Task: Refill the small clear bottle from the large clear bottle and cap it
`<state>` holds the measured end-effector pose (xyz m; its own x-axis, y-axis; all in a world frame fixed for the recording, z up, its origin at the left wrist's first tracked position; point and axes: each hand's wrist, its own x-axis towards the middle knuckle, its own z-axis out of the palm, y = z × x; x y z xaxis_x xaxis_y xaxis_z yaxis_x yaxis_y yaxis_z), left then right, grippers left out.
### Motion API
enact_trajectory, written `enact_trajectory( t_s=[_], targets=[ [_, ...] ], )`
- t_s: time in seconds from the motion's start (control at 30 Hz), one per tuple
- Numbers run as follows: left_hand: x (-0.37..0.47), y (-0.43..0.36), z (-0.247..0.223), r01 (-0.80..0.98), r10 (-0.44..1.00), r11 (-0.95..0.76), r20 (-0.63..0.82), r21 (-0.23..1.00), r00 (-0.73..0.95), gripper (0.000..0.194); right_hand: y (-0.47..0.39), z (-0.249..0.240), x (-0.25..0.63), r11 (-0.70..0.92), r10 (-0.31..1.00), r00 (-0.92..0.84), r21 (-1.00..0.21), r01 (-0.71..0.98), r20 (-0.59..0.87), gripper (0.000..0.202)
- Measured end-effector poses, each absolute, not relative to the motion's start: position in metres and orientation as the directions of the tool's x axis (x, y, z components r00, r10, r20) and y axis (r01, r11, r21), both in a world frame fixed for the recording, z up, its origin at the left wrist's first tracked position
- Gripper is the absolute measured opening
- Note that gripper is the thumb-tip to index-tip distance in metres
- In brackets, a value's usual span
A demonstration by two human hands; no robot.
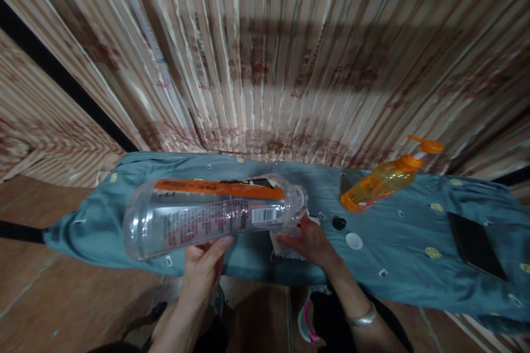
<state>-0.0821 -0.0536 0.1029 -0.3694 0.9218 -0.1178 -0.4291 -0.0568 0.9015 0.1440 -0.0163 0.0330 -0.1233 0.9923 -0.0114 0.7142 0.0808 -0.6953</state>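
Note:
A large clear plastic bottle (pixel 215 215) with an orange label strip and a barcode lies sideways in the air, its neck toward the right. My left hand (pixel 202 267) grips it from below near the middle. At the neck, my right hand (pixel 308 240) has its fingers pinched at the bottle's mouth; what is between them is too small to make out. Under my right hand lies a whitish piece (pixel 281 247) with a crinkled edge. A black cap (pixel 339 223) and a white round disc (pixel 354 241) rest on the cloth to the right.
The teal cloth (pixel 397 253) covers a long narrow surface. An orange pump bottle (pixel 381 182) stands at the back right, and a dark flat object (pixel 476 244) lies at the far right. A striped curtain (pixel 265 66) hangs behind. Tiled floor shows in front.

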Motion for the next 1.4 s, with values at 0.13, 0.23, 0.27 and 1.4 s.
enact_trajectory(
  t_s=[0.13, 0.23, 0.27, 1.4],
  targets=[
    [-0.0816, -0.0528, 0.1025, -0.418, 0.923, -0.061, -0.109, 0.906, -0.369, 0.03, -0.0163, 0.0336, 0.1441, 0.084, 0.992, -0.125, -0.693, 0.716, -0.01, 0.06],
    [-0.0809, -0.0528, 0.1034, -0.417, 0.923, -0.052, -0.116, 0.907, -0.368, 0.029, -0.0167, 0.0338, 0.144, 0.086, 0.993, -0.12, -0.697, 0.712, -0.001, 0.061],
    [-0.0807, -0.053, 0.104, -0.415, 0.923, -0.056, -0.112, 0.908, -0.369, 0.028, -0.0168, 0.034, 0.1441, 0.089, 0.993, -0.122, -0.699, 0.709, 0.002, 0.061],
    [-0.078, -0.0527, 0.1091, -0.403, 0.931, -0.057, -0.097, 0.914, -0.353, 0.033, -0.016, 0.03, 0.1456, 0.107, 0.991, -0.13, -0.689, 0.717, 0.019, 0.052]
  ],
)
